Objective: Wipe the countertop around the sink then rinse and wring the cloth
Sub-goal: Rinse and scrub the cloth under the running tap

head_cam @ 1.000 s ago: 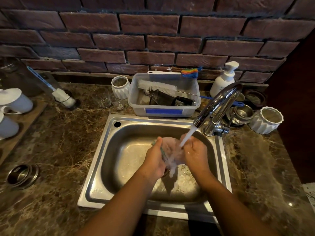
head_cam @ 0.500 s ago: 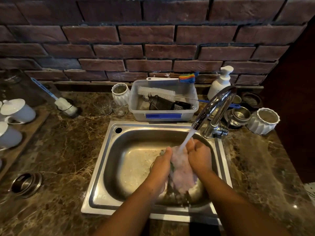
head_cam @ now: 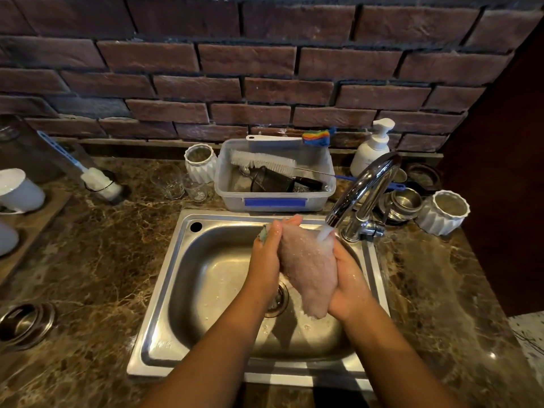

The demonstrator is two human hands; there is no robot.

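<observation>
Brown marble countertop (head_cam: 88, 260) surrounds our steel sink (head_cam: 164, 290). Over the basin, our left hand (head_cam: 266, 254) and right hand (head_cam: 350, 278) press the pink cloth (head_cam: 306, 272) between them, fingers together against it, under the running faucet (head_cam: 365, 184).

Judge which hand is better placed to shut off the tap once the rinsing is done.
Probably the right hand. It holds the cloth on the side nearest the faucet, whose base stands at the sink's right rear corner. The left hand would have to cross over the cloth.
</observation>
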